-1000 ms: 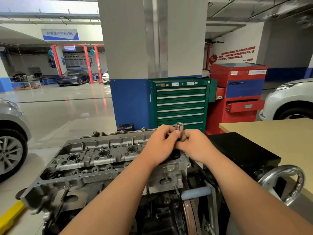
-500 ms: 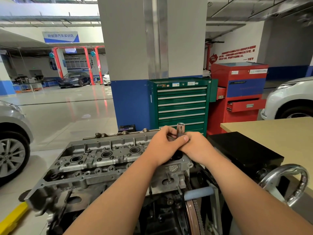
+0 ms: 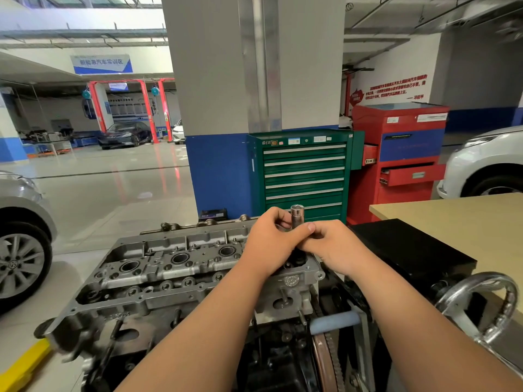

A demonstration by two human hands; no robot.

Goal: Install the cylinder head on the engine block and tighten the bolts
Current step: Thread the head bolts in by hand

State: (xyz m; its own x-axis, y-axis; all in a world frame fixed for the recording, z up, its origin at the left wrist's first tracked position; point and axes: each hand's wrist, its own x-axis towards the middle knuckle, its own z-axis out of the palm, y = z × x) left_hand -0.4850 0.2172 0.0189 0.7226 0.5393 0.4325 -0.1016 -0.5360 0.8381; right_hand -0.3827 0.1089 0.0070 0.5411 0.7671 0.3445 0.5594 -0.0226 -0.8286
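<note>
Both hands were in tight at the right end of the cylinder head [image 3: 169,267], which sat on the engine [image 3: 271,363]. The left hand [image 3: 268,244] curled round an upright socket [image 3: 297,217], thumb pressed across it. The right hand [image 3: 336,250] closed its fingers on it lower down. A green tool cabinet [image 3: 304,174] stood behind.

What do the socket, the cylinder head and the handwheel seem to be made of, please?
The socket: polished steel, probably chromed, by its mirror shine. The cylinder head: bare cast metal, likely aluminium, by its dull grey, grainy surface. The handwheel: bright plated metal, by its reflections.
</note>
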